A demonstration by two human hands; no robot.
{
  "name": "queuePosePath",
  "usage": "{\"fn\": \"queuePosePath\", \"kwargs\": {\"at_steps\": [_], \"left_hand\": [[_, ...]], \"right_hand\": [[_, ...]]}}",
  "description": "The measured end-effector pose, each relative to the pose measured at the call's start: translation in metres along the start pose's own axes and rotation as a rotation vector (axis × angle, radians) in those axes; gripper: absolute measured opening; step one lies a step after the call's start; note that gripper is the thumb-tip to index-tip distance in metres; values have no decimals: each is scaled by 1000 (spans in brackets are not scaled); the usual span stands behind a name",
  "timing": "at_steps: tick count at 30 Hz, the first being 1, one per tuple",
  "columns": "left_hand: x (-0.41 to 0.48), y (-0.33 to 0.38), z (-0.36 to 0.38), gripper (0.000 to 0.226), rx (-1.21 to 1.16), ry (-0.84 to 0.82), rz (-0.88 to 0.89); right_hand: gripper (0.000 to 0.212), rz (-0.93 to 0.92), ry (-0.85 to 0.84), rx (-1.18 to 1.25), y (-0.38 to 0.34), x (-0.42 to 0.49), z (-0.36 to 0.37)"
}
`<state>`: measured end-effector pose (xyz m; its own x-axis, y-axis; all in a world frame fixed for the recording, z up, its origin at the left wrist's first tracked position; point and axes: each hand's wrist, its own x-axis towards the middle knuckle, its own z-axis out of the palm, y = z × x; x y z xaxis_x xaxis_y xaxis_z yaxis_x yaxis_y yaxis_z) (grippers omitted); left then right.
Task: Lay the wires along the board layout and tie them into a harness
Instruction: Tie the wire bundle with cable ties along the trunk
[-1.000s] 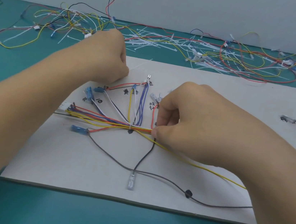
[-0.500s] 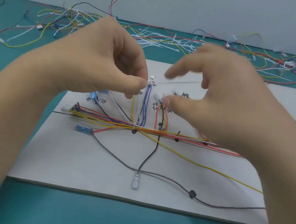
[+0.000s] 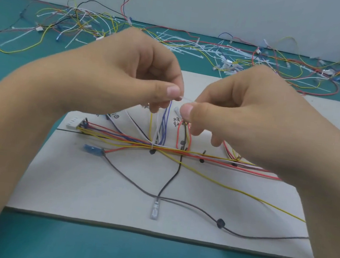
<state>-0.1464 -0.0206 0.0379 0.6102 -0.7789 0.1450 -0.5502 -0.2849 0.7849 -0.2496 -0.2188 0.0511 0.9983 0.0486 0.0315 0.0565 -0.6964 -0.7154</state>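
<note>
Pinching a white tie (image 3: pixel 187 99) between left hand (image 3: pixel 137 77) and right hand (image 3: pixel 243 108) above the wires (image 3: pixel 172 151) on the board (image 3: pixel 92 183), closing the right from its earlier open spread.

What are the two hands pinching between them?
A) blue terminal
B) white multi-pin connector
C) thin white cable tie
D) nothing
C: the left hand and right hand each pinch the thin white cable tie stretched between their thumbs above the board. The blue terminal and white connector lie untouched on it.
</note>
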Motion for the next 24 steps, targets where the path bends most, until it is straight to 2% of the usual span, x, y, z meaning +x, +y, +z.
{"fn": "queuePosePath", "kwargs": {"at_steps": [4,9,13,16,21,24], "left_hand": [[-2,1,-3,13,40,-34,-17],[-4,2,-3,14,115,-72,-37],[-5,1,-4,17,135,-61,-45],[-4,-1,-3,18,91,-30,-33],[-1,-1,6,14,-1,26,1],[-1,1,7,21,-75,58,8]], "right_hand": [[16,-4,21,17,-1,-2,-5],[29,-24,-93,118,-3,-4,-3],[20,5,-44,85,-1,-1,-5],[16,21,-39,66,2,0,-6],[11,47,-173,129,-1,0,0],[7,58,-129,174,0,1,-1]]}}
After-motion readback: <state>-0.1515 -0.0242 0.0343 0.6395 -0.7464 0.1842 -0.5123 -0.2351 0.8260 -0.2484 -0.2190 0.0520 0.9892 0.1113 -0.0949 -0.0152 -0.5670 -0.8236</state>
